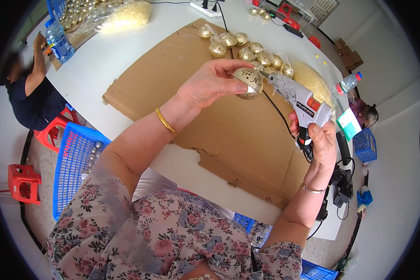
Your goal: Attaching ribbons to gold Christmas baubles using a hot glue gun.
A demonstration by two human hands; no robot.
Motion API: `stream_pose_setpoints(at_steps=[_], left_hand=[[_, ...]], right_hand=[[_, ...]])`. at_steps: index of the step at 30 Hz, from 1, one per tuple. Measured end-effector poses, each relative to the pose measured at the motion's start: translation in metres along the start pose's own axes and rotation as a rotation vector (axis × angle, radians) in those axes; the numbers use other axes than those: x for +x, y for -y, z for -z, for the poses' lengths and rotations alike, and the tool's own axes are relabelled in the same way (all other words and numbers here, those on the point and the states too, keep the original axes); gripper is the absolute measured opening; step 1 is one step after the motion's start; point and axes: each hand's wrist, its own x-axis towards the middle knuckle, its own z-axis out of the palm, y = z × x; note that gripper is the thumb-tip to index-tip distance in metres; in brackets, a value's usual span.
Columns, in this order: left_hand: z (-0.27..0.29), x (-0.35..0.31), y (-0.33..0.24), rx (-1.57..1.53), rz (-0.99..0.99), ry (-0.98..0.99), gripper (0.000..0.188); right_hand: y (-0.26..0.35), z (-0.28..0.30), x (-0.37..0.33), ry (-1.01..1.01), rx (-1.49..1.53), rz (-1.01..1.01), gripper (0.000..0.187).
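Note:
Between the thumb and fingers of my left hand [211, 84] is a gold ball ornament [248, 84] with a pierced pattern and a dark letter on its side. My right hand [321, 140] is wrapped round the grip of a white hot glue gun [308, 107]. The gun's grey, glue-crusted nozzle points left and meets the upper right of the ornament; whether it touches cannot be told. Both hands are raised over a flat sheet of brown cardboard [172, 112]. Just beyond them lies a cluster of similar gold ornaments [263, 59].
A bag of pale yellow material [311, 81] lies right of the cluster. The gun's black cord crosses the cardboard. Blue water bottle [58, 42] and power strip [205, 8] stand far off. A blue basket [74, 158] is at my left; another person sits at the far left.

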Motion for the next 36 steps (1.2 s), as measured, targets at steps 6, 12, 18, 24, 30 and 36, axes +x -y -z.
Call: stream_pose_setpoints(at_steps=[6,12,18,24,30,36], left_hand=[[0.0,0.002,0.007,-0.021,-0.035,-0.018,0.048],[0.002,0.0,0.007,-0.018,0.002,-0.046,0.045],[0.021,0.008,0.018,-0.008,0.073,-0.101,0.047],[0.05,0.017,0.031,-0.045,0.094,-0.187,0.044],[0.06,0.019,0.031,-0.014,0.06,-0.215,0.047],[0.044,0.015,0.028,-0.038,0.087,-0.154,0.045]], right_hand=[[-0.003,-0.001,0.001,0.016,-0.047,0.001,0.063],[0.001,-0.001,-0.003,-0.045,0.072,0.042,0.065],[0.01,0.014,-0.011,0.144,-0.107,0.036,0.067],[0.0,0.001,-0.019,0.421,-0.5,0.005,0.044],[-0.027,-0.029,-0.042,0.339,-0.655,0.008,0.045],[-0.02,-0.025,-0.053,0.233,-0.497,-0.011,0.049]])
